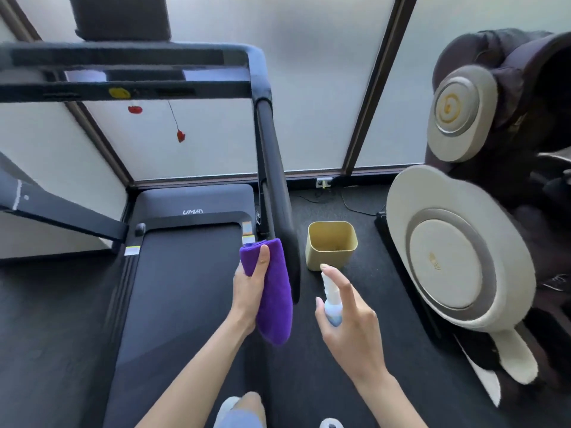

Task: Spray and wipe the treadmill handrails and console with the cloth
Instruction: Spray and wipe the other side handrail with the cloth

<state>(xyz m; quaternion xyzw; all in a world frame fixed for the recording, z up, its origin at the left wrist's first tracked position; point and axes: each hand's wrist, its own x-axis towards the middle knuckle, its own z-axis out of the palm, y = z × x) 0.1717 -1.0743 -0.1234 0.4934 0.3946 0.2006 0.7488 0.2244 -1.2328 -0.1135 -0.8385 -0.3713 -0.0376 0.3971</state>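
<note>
My left hand (251, 291) grips the purple cloth (272, 291) against the handrail (273, 168); my right hand (346, 319) grips the spray bottle (332, 304), forefinger raised; I should aim just ahead of the cloth.

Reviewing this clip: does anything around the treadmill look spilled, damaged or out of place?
Nothing stands out. The left hand grips the purple cloth against the right handrail, and the right hand holds the spray bottle. The yellow bin stands upright on the floor. No spill or damage shows.

The purple cloth (273, 291) in the left hand (247, 291) hides the right handrail's (272, 168) near end. The right hand (346, 316) covers most of the spray bottle (331, 301); its label is unreadable.
</note>
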